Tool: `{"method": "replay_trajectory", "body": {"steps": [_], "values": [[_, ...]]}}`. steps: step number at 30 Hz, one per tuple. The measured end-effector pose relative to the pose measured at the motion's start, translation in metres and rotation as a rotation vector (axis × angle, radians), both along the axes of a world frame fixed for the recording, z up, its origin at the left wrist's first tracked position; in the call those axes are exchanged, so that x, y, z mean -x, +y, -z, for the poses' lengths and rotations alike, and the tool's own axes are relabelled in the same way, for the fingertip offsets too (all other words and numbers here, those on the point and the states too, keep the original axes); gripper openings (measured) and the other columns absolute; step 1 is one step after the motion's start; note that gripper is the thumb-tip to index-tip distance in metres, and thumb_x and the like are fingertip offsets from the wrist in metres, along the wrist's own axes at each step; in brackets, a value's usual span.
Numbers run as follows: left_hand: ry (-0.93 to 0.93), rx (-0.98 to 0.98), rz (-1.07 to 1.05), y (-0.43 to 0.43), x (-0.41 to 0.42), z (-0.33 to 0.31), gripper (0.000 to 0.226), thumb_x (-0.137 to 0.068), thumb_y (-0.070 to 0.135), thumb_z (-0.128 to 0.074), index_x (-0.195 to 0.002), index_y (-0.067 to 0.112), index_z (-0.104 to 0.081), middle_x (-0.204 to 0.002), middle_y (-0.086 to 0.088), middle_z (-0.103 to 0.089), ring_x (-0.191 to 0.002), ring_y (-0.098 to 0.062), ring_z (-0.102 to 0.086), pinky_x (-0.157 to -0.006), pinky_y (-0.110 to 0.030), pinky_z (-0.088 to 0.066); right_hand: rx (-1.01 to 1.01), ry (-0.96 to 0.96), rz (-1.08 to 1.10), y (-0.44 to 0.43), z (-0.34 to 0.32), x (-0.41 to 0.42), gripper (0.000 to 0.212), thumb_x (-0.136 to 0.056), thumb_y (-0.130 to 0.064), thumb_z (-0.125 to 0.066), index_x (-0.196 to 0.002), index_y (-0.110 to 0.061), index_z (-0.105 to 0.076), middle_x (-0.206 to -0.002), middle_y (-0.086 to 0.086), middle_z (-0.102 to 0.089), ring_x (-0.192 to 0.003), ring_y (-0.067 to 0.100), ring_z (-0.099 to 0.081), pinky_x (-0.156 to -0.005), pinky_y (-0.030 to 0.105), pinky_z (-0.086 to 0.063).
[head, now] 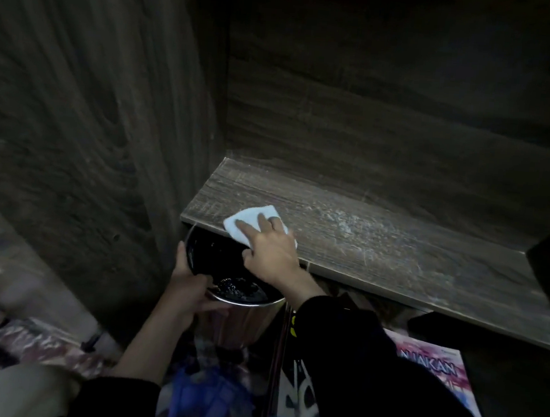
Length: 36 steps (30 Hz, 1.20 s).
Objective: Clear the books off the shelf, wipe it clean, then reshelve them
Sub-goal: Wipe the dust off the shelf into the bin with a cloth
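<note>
The left hand (190,289) clamps fingers and thumb on the rim of a metal bin (244,318), held just under the shelf (396,252) lip, likely to catch swept dust. At one o'clock from it, the right hand (271,253) presses a white cloth (249,217) flat, fingers spread (dust streaks remain rightward). At five o'clock, books (432,370) wait below.

Head-worn view, down onto shelf (380,247)

The cloth (249,219) lies on the shelf (396,249), front left; bin (240,323) just below (books (429,368) lower right).
</note>
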<state>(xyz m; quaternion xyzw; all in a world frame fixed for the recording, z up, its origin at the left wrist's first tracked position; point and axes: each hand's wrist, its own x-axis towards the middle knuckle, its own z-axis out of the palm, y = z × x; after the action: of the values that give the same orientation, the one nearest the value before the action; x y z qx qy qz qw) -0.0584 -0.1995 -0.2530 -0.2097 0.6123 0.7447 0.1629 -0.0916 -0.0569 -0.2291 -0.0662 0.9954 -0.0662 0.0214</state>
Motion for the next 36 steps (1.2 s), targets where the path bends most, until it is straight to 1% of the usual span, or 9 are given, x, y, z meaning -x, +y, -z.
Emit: {"method": "replay_trajectory", "body": {"steps": [3,6,12,15,18,22,28,33,36], "values": [[-0.004,-0.002,0.006,-0.004,-0.001,-0.004,0.091,-0.087,-0.018,-0.035,-0.149,0.040,-0.005,-0.126,0.003,-0.044,-0.083,-0.028,-0.060,-0.042,-0.038,-0.055,0.340,-0.033,-0.106,0.001,-0.015,0.020,0.047,-0.086,-0.018,-0.057,-0.131,-0.034,-0.057,-0.137,0.004,-0.055,-0.127,0.024,-0.048,-0.102,0.030,-0.037],[-0.002,-0.014,-0.004,-0.009,0.000,-0.003,0.093,-0.085,-0.020,-0.033,-0.149,0.040,-0.002,-0.138,0.002,-0.040,-0.091,-0.033,-0.058,-0.044,-0.040,-0.056,0.605,0.094,0.089,-0.002,-0.018,0.051,0.043,-0.085,-0.015,-0.058,-0.125,-0.031,-0.063,-0.130,0.004,-0.061,-0.120,0.026,-0.055,-0.102,0.032,-0.041],[0.015,-0.036,0.032,-0.013,0.000,-0.006,0.091,-0.088,-0.014,-0.038,-0.149,0.041,0.001,-0.137,0.004,-0.039,-0.092,-0.028,-0.057,-0.050,-0.042,-0.056,0.200,-0.114,0.269,-0.023,-0.010,0.079,0.062,-0.091,-0.031,-0.048,-0.149,-0.027,-0.027,-0.153,0.012,-0.026,-0.141,0.033,-0.017,-0.112,0.048,-0.018],[0.018,-0.028,0.023,-0.013,0.003,-0.003,0.091,-0.087,-0.015,-0.036,-0.149,0.041,-0.001,-0.135,0.006,-0.038,-0.102,-0.030,-0.057,-0.058,-0.048,-0.058,0.089,0.004,-0.083,-0.038,-0.004,0.066,0.053,-0.090,-0.031,-0.052,-0.142,-0.036,-0.043,-0.148,0.007,-0.040,-0.137,0.027,-0.032,-0.109,0.038,-0.028],[0.028,-0.015,0.010,-0.015,0.006,0.007,0.094,-0.082,-0.015,-0.037,-0.149,0.042,-0.005,-0.139,0.005,-0.039,-0.110,-0.034,-0.056,-0.072,-0.058,-0.055,0.296,-0.027,-0.133,-0.035,-0.020,0.075,0.043,-0.083,-0.024,-0.058,-0.122,-0.041,-0.062,-0.129,-0.001,-0.061,-0.122,0.022,-0.053,-0.099,0.033,-0.043],[0.050,0.042,0.015,-0.018,0.007,0.013,0.101,-0.069,-0.001,-0.050,-0.147,0.048,-0.007,-0.143,0.002,-0.043,-0.118,-0.031,-0.054,-0.094,-0.057,-0.047,0.171,-0.013,-0.152,-0.047,-0.022,0.086,0.045,-0.089,-0.021,-0.050,-0.129,-0.040,-0.056,-0.145,-0.006,-0.046,-0.134,0.022,-0.038,-0.108,0.042,-0.032],[0.056,0.059,0.026,-0.015,0.006,0.009,0.103,-0.070,0.002,-0.052,-0.148,0.044,0.000,-0.145,0.003,-0.039,-0.118,-0.031,-0.055,-0.094,-0.054,-0.048,-0.015,-0.036,-0.333,-0.034,-0.016,0.062,0.050,-0.092,-0.017,-0.045,-0.134,-0.043,-0.050,-0.152,-0.011,-0.035,-0.136,0.023,-0.028,-0.110,0.047,-0.027],[0.002,0.017,-0.014,-0.009,0.001,0.000,0.094,-0.084,-0.011,-0.041,-0.147,0.047,-0.003,-0.144,0.001,-0.038,-0.110,-0.036,-0.058,-0.056,-0.046,-0.058,-0.028,-0.051,-0.373,0.001,-0.018,0.030,0.042,-0.084,-0.017,-0.054,-0.120,-0.037,-0.065,-0.142,-0.010,-0.048,-0.133,0.023,-0.037,-0.107,0.036,-0.034],[-0.005,-0.020,-0.033,-0.005,-0.002,-0.002,0.094,-0.086,-0.015,-0.037,-0.148,0.044,0.000,-0.150,-0.003,-0.032,-0.111,-0.036,-0.055,-0.047,-0.041,-0.057,0.292,-0.166,-0.169,0.036,-0.037,0.011,0.033,-0.078,-0.019,-0.062,-0.104,-0.036,-0.072,-0.122,-0.010,-0.065,-0.110,0.016,-0.059,-0.094,0.030,-0.046]]}}
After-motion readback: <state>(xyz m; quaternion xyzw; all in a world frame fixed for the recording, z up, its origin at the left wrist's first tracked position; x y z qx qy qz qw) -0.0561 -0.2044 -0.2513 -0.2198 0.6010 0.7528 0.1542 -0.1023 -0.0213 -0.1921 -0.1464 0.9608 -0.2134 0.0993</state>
